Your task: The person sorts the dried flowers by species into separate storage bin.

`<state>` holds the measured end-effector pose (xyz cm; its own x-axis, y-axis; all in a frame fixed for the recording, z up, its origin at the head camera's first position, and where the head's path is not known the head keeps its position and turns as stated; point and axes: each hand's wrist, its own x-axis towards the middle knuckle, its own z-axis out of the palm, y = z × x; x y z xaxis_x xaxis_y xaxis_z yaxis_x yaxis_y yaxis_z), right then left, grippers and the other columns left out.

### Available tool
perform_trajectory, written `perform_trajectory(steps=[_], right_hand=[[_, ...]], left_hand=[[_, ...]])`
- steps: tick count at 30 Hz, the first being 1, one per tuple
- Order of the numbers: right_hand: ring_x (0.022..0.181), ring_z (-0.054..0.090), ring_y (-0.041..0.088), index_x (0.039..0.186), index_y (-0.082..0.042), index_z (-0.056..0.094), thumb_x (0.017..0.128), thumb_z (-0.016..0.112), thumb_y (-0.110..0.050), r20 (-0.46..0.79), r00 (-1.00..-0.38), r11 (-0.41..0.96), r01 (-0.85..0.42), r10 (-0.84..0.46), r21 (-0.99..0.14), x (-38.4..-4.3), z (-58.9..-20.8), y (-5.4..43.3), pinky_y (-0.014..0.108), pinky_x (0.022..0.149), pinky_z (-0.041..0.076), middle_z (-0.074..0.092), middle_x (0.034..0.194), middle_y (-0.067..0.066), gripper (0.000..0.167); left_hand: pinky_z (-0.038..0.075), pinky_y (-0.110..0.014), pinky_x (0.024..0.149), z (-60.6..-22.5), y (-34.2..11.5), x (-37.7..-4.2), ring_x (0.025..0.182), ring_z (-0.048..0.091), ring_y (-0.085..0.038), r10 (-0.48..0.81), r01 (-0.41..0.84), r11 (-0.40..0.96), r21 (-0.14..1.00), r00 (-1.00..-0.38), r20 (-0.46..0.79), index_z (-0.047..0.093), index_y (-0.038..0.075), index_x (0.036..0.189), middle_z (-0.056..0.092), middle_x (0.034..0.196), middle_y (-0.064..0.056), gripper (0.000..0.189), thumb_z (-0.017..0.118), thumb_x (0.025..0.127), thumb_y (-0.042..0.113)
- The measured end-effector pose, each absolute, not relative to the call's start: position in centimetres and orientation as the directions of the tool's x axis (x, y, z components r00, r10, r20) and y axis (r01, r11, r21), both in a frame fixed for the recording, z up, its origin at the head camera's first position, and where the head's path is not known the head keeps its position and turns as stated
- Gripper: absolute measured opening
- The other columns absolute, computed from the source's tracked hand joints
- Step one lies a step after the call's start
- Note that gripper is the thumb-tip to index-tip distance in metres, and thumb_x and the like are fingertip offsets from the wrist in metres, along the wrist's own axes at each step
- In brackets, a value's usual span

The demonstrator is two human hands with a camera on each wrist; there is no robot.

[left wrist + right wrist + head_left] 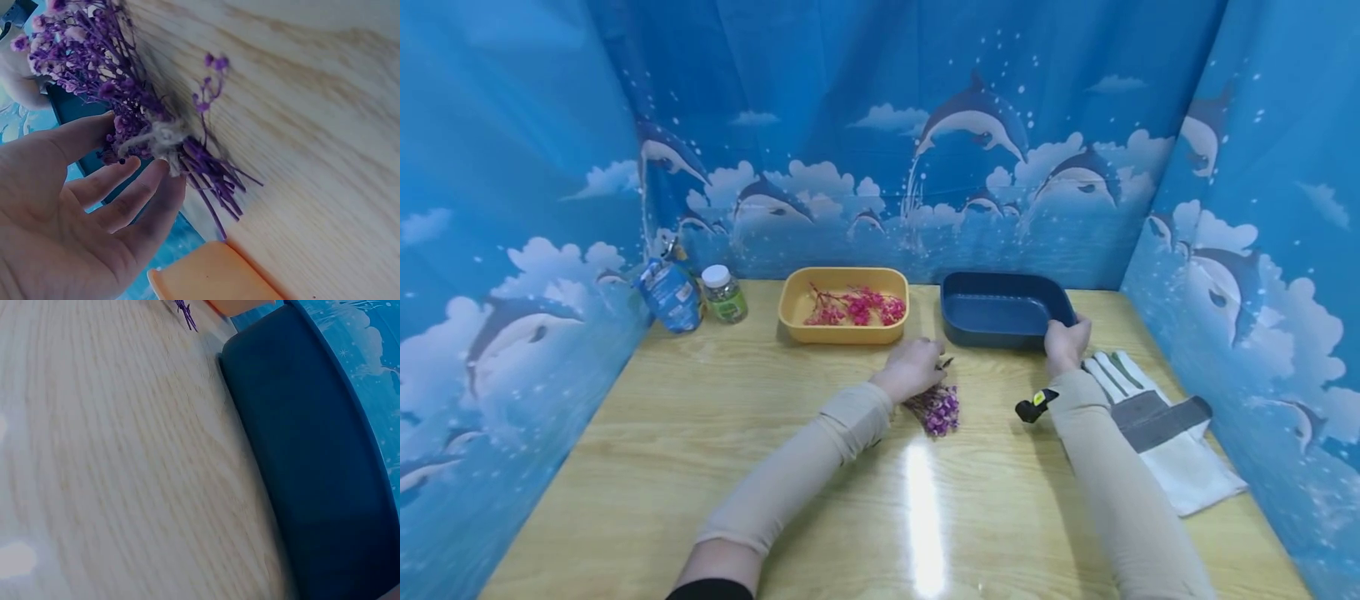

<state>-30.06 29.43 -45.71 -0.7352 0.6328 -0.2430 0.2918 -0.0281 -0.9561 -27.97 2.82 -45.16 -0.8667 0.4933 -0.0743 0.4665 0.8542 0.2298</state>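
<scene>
My left hand (913,367) is at a small bunch of dried purple flowers (938,410) near the middle of the table. In the left wrist view, the thumb and fingers of the left hand (94,200) pinch the bunch (94,69) around its twine tie (164,137). Its cut stems (215,178) stick out past the fingertips. My right hand (1066,340) holds the front right corner of a dark blue tray (1000,329). The right wrist view shows the blue tray's long side wall (300,437), but almost none of that hand.
A yellow tray (842,335) with pink dried flowers (857,307) stands left of the blue one. Farther left are a white-capped jar (725,296) and a blue pouch (672,298). White-and-grey work gloves (1157,429) lie by my right forearm. Dolphin-print curtains (880,125) enclose the table.
</scene>
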Motion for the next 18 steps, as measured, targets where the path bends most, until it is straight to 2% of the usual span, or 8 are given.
perform_trajectory(steps=[5,13,18], right_hand=[[0.159,0.029,0.021,0.163,-0.012,0.024,0.101,0.03,-0.004,-0.227,-0.747,-0.014,0.28,0.624,-0.96,-30.0,-45.7,28.8,0.032,0.133,0.026,0.029,0.173,0.01,0.063],[0.158,0.031,0.022,0.162,-0.01,0.026,0.101,0.03,-0.003,-0.22,-0.766,-0.015,0.265,0.604,-0.964,-30.0,-45.7,27.7,0.033,0.132,0.028,0.03,0.171,0.011,0.061],[0.158,0.031,0.024,0.161,-0.009,0.026,0.1,0.029,-0.002,-0.206,-0.778,-0.008,0.25,0.594,-0.968,-30.0,-45.7,27.0,0.034,0.132,0.029,0.03,0.171,0.013,0.061]], left_hand=[[0.059,-0.035,0.077,-45.3,3.2,-27.9,0.09,0.068,-0.019,0.484,0.463,0.867,0.184,-0.869,-0.097,0.072,0.016,0.097,0.073,0.104,-0.003,0.017,0.073,0.098,0.033],[0.062,-0.037,0.077,-45.3,3.9,-27.7,0.089,0.072,-0.021,0.471,0.458,0.881,0.123,-0.874,-0.116,0.077,0.014,0.1,0.077,0.105,-0.004,0.01,0.069,0.095,0.018],[0.063,-0.036,0.076,-45.5,4.3,-27.6,0.088,0.072,-0.02,0.468,0.457,0.883,0.109,-0.876,-0.115,0.078,0.014,0.102,0.077,0.105,-0.004,0.015,0.073,0.094,0.025]])
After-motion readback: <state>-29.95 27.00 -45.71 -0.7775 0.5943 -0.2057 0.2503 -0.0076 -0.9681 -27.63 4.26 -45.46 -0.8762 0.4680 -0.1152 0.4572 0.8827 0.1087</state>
